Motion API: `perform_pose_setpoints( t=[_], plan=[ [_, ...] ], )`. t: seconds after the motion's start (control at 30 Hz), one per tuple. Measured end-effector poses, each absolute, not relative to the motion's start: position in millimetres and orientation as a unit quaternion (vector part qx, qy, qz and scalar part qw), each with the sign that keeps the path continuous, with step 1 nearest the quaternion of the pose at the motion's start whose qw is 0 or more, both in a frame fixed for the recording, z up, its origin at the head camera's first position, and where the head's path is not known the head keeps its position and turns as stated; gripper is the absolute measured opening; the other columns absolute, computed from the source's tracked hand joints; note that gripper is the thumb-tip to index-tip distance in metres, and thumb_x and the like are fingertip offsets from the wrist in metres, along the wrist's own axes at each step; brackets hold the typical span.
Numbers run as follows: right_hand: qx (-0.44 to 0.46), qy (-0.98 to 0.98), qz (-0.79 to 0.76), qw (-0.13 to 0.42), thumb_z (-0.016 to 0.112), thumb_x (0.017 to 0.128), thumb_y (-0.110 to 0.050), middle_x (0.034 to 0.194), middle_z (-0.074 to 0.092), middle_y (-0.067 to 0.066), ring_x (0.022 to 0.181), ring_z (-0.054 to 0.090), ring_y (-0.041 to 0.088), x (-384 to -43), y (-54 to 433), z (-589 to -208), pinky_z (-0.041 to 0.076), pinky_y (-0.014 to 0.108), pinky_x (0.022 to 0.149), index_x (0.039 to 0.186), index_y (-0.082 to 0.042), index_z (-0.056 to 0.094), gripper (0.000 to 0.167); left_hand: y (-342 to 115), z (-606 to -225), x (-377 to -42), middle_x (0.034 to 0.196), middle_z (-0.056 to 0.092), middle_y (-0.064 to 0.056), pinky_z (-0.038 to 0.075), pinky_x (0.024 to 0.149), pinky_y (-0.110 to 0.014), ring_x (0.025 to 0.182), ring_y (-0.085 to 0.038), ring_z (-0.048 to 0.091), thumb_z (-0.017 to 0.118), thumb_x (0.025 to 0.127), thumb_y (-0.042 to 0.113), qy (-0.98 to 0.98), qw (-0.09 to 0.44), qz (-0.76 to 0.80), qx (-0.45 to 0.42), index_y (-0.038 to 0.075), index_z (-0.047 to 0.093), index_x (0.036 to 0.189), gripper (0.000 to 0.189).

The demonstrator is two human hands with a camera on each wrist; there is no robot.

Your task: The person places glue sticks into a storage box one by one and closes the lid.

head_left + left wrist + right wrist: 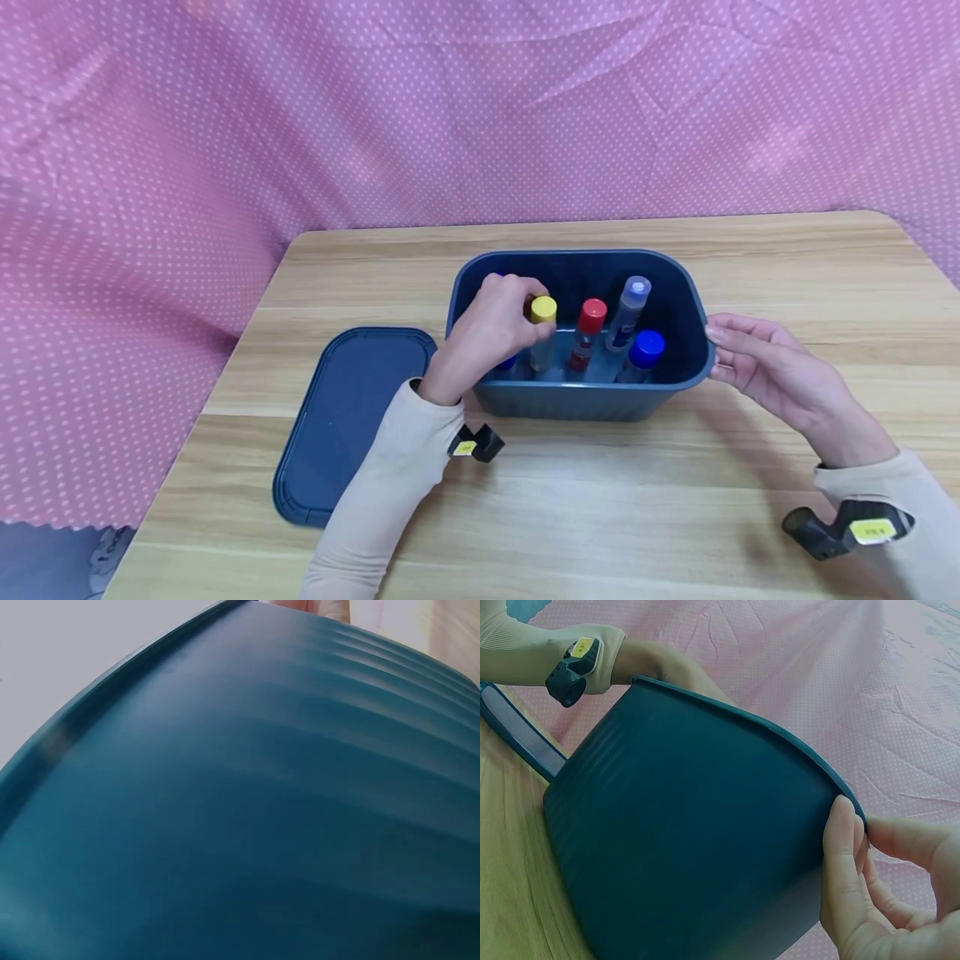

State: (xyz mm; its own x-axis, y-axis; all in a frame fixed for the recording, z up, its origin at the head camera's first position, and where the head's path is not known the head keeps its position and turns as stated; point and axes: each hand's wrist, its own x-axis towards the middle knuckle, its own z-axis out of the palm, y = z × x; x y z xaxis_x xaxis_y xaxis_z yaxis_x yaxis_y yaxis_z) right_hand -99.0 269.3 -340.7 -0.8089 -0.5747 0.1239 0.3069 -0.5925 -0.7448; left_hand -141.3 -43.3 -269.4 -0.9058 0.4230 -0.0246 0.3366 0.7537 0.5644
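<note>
A dark blue plastic bin (570,402) stands on the table with several small clear bottles inside. My left hand (491,325) reaches over its left end and holds a yellow-capped bottle (543,310) between thumb and fingers, low inside the bin. Beside that one are a red-capped bottle (591,317), a pale-blue-topped bottle (630,308) and a blue-capped bottle (647,348). Blue also shows around the left hand, mostly hidden by it. At the bin's right end my right hand (783,375) pinches the rim, with fingers against the outer wall (705,810). The bin's wall (225,787) fills the left wrist view.
A dark blue lid (352,417) lies flat on the wooden table (600,517), left of the bin and partly under the left forearm. Pink dotted cloth (480,125) hangs behind the table and along its left side.
</note>
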Motion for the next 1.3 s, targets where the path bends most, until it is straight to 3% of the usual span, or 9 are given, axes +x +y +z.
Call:
perform_pose_setpoints(
  t=[0.63,0.83,0.97,1.2,1.3],
  plan=[
    [-0.185,0.376,-0.874,0.245,0.023,0.102,0.009,0.112,0.067,0.016,0.1,0.067,0.025,-99,272,-340,0.055,0.033,0.085,0.12,0.008,0.06,0.042,-42,-269,-138,0.095,0.065,-0.007,0.051,0.063,-0.018,0.074,-0.017,0.059,0.07,0.09,0.017,0.933,0.055,0.288,0.208,0.004,0.067,0.111,0.024],
    [-0.181,0.387,-0.87,0.245,0.023,0.102,0.009,0.111,0.067,0.016,0.098,0.067,0.025,-98,271,-341,0.055,0.033,0.085,0.119,0.008,0.06,0.041,-50,-258,-127,0.112,0.068,-0.01,0.054,0.084,-0.026,0.094,-0.02,0.064,0.071,0.089,0.016,0.932,0.022,0.299,0.202,0.002,0.065,0.119,0.033],
    [-0.177,0.398,-0.866,0.245,0.025,0.102,0.008,0.11,0.068,0.015,0.096,0.068,0.024,-98,268,-342,0.055,0.032,0.084,0.119,0.007,0.062,0.041,-72,-247,-112,0.115,0.067,-0.014,0.052,0.09,-0.032,0.102,-0.023,0.065,0.068,0.091,0.016,0.929,-0.012,0.317,0.19,-0.001,0.063,0.121,0.034],
    [-0.176,0.391,-0.871,0.241,0.025,0.102,0.008,0.109,0.068,0.015,0.096,0.068,0.024,-98,266,-341,0.055,0.032,0.084,0.117,0.007,0.062,0.041,-133,-250,-85,0.104,0.07,-0.017,0.056,0.079,-0.04,0.091,-0.027,0.069,0.069,0.088,0.008,0.931,-0.113,0.307,0.159,-0.003,0.069,0.107,0.023],
    [-0.175,0.396,-0.87,0.237,0.025,0.102,0.009,0.108,0.068,0.014,0.095,0.068,0.023,-98,267,-340,0.056,0.031,0.083,0.116,0.007,0.063,0.041,-161,-259,-76,0.097,0.071,-0.018,0.056,0.077,-0.042,0.086,-0.029,0.07,0.069,0.087,0.005,0.939,-0.127,0.291,0.132,-0.004,0.07,0.103,0.019]
  ],
)
